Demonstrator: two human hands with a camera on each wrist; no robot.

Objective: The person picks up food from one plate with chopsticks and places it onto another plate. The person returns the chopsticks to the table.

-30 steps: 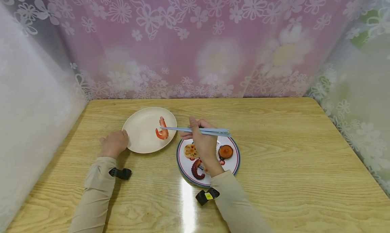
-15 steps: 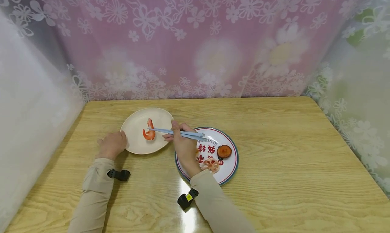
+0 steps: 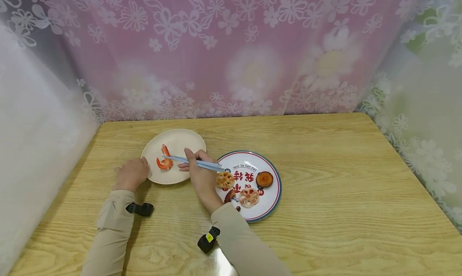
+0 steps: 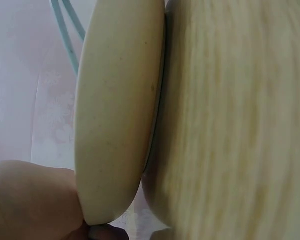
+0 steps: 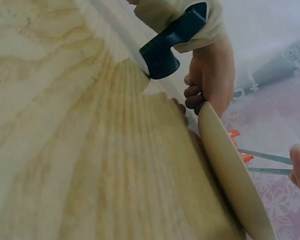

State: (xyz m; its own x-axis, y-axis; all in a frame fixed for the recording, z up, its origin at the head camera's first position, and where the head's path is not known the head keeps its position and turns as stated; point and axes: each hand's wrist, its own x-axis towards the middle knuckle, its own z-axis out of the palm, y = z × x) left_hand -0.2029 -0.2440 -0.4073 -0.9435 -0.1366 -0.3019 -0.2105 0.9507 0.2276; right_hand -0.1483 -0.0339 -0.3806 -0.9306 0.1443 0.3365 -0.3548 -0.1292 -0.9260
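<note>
My right fingers (image 3: 200,154) are gripping chopsticks (image 3: 211,166), the tips touching the shrimp (image 3: 167,165) over the plate (image 3: 184,141), while my left fingers (image 3: 145,163) are pinching the plate's rim

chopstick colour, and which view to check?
The thin, tapered pale-blue chopsticks are in the right hand; the colour shows best in the head view.

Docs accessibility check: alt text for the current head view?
A right hand holds blue chopsticks, tips at a shrimp over a cream plate; the left hand holds that plate's edge. Nearby, a printed plate bears lotus slices and a brown disc.
</note>
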